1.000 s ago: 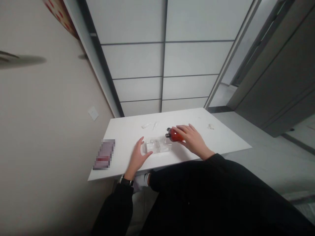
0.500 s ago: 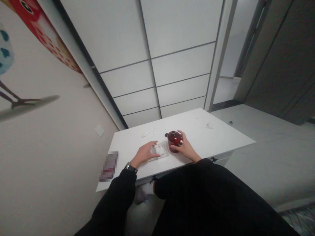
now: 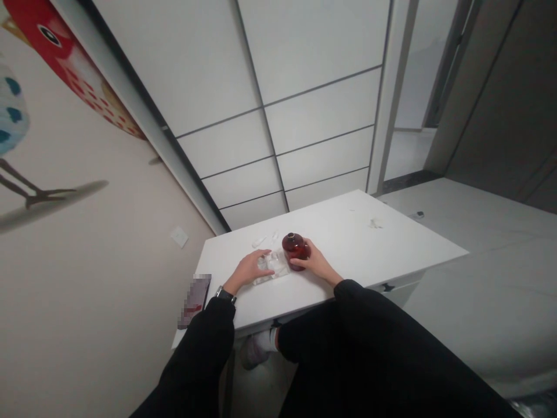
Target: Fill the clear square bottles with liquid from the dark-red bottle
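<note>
A glossy dark red-brown bottle (image 3: 296, 253) with a short uncapped neck is in my right hand (image 3: 319, 264), whose fingers and thumb wrap its right side. It leans slightly left, close against clear plastic packaging (image 3: 278, 265). I cannot tell whether its base touches the table. My left hand (image 3: 248, 270), with a watch on the wrist, curls its thumb and fingers around the left end of the packaging. A clear rounded part shows between those fingers. The packaging lies on the white table (image 3: 331, 232).
Small clear plastic pieces (image 3: 260, 242) lie behind the left hand. White scraps (image 3: 375, 223) are at the table's right. A pixelated phone-like object (image 3: 194, 302) rests near the left edge, beside the wall. White panelled doors (image 3: 322, 128) stand behind the table.
My right hand has brought the bottle left, up to the packaging, and tilted it a little. The small black cap behind the bottle is now hidden. My left hand stays at the packaging.
</note>
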A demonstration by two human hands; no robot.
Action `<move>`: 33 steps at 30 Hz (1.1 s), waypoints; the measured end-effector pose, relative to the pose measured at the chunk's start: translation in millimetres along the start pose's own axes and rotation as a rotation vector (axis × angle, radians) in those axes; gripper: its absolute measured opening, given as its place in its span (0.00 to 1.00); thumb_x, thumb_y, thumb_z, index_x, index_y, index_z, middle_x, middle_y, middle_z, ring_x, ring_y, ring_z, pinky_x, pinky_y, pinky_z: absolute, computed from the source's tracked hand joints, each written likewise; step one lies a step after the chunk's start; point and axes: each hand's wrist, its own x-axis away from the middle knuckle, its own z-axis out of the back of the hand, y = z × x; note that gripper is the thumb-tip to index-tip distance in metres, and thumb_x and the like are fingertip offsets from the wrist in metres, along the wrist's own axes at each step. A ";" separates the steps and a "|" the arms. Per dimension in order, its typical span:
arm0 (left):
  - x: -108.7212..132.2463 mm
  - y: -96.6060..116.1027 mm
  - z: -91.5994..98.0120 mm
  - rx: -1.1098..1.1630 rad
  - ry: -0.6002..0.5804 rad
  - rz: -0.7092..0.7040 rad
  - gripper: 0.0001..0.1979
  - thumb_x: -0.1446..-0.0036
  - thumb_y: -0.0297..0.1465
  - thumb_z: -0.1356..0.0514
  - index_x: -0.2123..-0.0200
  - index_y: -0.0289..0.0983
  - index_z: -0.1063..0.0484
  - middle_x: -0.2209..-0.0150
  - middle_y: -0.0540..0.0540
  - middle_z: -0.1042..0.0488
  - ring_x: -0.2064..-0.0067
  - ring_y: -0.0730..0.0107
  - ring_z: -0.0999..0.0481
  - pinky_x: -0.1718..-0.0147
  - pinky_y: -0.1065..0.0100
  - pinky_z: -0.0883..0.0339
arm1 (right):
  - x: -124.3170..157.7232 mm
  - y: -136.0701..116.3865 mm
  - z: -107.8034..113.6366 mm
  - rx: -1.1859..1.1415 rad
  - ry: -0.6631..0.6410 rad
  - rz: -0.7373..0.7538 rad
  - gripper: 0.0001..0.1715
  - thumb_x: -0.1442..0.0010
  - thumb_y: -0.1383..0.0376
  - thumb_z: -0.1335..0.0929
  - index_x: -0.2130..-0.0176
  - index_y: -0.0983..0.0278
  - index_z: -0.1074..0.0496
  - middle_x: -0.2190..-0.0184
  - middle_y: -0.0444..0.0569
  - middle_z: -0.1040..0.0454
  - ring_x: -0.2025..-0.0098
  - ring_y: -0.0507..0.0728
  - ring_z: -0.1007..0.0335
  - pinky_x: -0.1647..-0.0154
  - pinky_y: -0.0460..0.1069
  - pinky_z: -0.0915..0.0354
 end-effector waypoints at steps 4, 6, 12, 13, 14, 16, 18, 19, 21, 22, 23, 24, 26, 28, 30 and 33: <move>-2.5 -9.3 1.0 0.073 0.028 0.007 0.33 0.52 0.41 0.23 0.42 0.43 0.22 0.40 0.39 0.20 0.39 0.43 0.21 0.36 0.47 0.32 | -3.8 5.8 -5.0 0.001 -0.003 0.013 0.48 0.54 0.50 0.18 0.39 0.60 0.31 0.42 0.56 0.23 0.41 0.67 0.25 0.34 0.64 0.33; -2.0 -13.2 3.5 0.126 0.060 0.001 0.41 0.58 0.44 0.20 0.40 0.43 0.23 0.39 0.38 0.21 0.37 0.41 0.23 0.34 0.44 0.36 | -5.6 9.8 1.6 0.023 0.027 0.017 0.50 0.51 0.46 0.19 0.36 0.58 0.33 0.38 0.57 0.26 0.36 0.67 0.28 0.32 0.64 0.34; -2.5 -47.3 17.5 0.318 0.390 0.056 0.49 0.40 0.57 0.35 0.25 0.41 0.46 0.30 0.33 0.32 0.28 0.48 0.34 0.29 0.45 0.44 | -36.0 24.1 41.1 0.245 0.128 -0.025 0.32 0.34 0.47 0.32 0.37 0.59 0.31 0.40 0.61 0.26 0.42 0.68 0.26 0.38 0.69 0.32; -4.5 -56.7 16.2 0.345 0.459 0.090 0.44 0.35 0.58 0.42 0.26 0.40 0.47 0.31 0.31 0.31 0.30 0.49 0.31 0.31 0.46 0.41 | -43.4 25.5 44.1 0.292 0.104 -0.022 0.31 0.36 0.50 0.30 0.38 0.59 0.29 0.42 0.61 0.25 0.45 0.68 0.25 0.39 0.69 0.31; -7.0 -66.1 13.0 0.368 0.521 0.127 0.40 0.31 0.57 0.47 0.27 0.38 0.45 0.34 0.30 0.30 0.32 0.50 0.28 0.33 0.46 0.38 | -50.2 26.3 45.0 0.335 0.069 -0.014 0.30 0.39 0.52 0.28 0.40 0.59 0.26 0.42 0.60 0.24 0.47 0.67 0.24 0.39 0.69 0.31; -12.7 -82.8 2.0 0.399 0.613 0.198 0.36 0.29 0.56 0.52 0.32 0.36 0.39 0.39 0.28 0.26 0.38 0.49 0.24 0.36 0.45 0.34 | -60.3 26.4 42.3 0.404 -0.021 0.013 0.29 0.44 0.58 0.26 0.44 0.58 0.22 0.44 0.57 0.23 0.47 0.67 0.24 0.38 0.67 0.32; -17.6 -94.0 -11.5 0.416 0.662 0.245 0.32 0.29 0.54 0.51 0.36 0.36 0.34 0.44 0.31 0.23 0.41 0.50 0.21 0.39 0.46 0.32 | -64.7 25.4 37.1 0.450 -0.117 0.034 0.26 0.48 0.62 0.24 0.48 0.57 0.19 0.48 0.55 0.21 0.46 0.67 0.24 0.38 0.64 0.31; -19.6 -97.2 -17.7 0.420 0.673 0.256 0.29 0.29 0.53 0.49 0.38 0.37 0.33 0.45 0.32 0.22 0.43 0.52 0.21 0.39 0.47 0.31 | -65.2 24.7 35.0 0.467 -0.161 0.037 0.23 0.48 0.64 0.25 0.50 0.56 0.18 0.50 0.54 0.20 0.47 0.66 0.23 0.39 0.63 0.30; -22.8 -99.4 -27.4 0.418 0.677 0.260 0.25 0.29 0.49 0.45 0.39 0.39 0.31 0.45 0.35 0.22 0.43 0.55 0.21 0.39 0.51 0.31 | -64.7 22.6 33.8 0.497 -0.219 0.034 0.14 0.48 0.66 0.25 0.59 0.57 0.17 0.55 0.53 0.19 0.53 0.65 0.22 0.44 0.61 0.27; -24.4 -99.3 -30.6 0.414 0.672 0.259 0.24 0.30 0.47 0.43 0.40 0.39 0.30 0.44 0.36 0.22 0.44 0.56 0.21 0.40 0.52 0.31 | -64.5 20.5 34.9 0.508 -0.238 0.028 0.10 0.47 0.66 0.26 0.62 0.57 0.17 0.57 0.52 0.19 0.56 0.64 0.22 0.47 0.60 0.26; -26.0 -99.0 -33.0 0.410 0.663 0.261 0.23 0.31 0.45 0.42 0.40 0.39 0.29 0.45 0.37 0.22 0.45 0.56 0.21 0.40 0.52 0.30 | -64.6 17.4 37.0 0.512 -0.242 0.023 0.08 0.46 0.66 0.26 0.63 0.57 0.18 0.59 0.52 0.19 0.57 0.64 0.21 0.50 0.59 0.25; -27.7 -98.8 -34.6 0.408 0.654 0.266 0.22 0.32 0.43 0.40 0.41 0.39 0.29 0.45 0.37 0.21 0.46 0.56 0.20 0.41 0.53 0.30 | -64.9 12.6 39.5 0.511 -0.238 0.019 0.07 0.44 0.65 0.27 0.63 0.58 0.19 0.59 0.51 0.20 0.58 0.63 0.21 0.52 0.59 0.25; -30.8 -99.2 -36.3 0.405 0.636 0.277 0.20 0.33 0.41 0.40 0.42 0.38 0.28 0.46 0.38 0.21 0.48 0.56 0.19 0.43 0.53 0.29 | -65.3 -2.9 44.1 0.490 -0.182 0.015 0.07 0.38 0.61 0.29 0.59 0.58 0.20 0.56 0.52 0.20 0.57 0.62 0.21 0.55 0.58 0.23; -33.2 -100.3 -37.0 0.406 0.626 0.284 0.19 0.34 0.39 0.39 0.43 0.38 0.27 0.47 0.38 0.20 0.49 0.56 0.19 0.44 0.53 0.28 | -62.9 -26.0 44.4 0.435 -0.076 0.030 0.13 0.34 0.56 0.28 0.51 0.57 0.24 0.50 0.52 0.22 0.54 0.60 0.20 0.53 0.56 0.22; -34.8 -101.2 -36.8 0.408 0.620 0.286 0.19 0.35 0.38 0.39 0.43 0.39 0.27 0.48 0.39 0.20 0.50 0.56 0.19 0.45 0.53 0.28 | -56.4 -52.4 38.0 0.234 0.064 0.072 0.17 0.33 0.57 0.26 0.45 0.53 0.25 0.48 0.50 0.22 0.50 0.60 0.20 0.48 0.57 0.22; -35.9 -100.4 -35.5 0.413 0.617 0.292 0.18 0.34 0.37 0.38 0.43 0.39 0.27 0.49 0.40 0.20 0.50 0.57 0.19 0.45 0.53 0.28 | -42.9 -81.5 19.4 0.101 0.120 0.243 0.11 0.31 0.58 0.26 0.49 0.51 0.21 0.51 0.49 0.24 0.50 0.60 0.19 0.47 0.57 0.21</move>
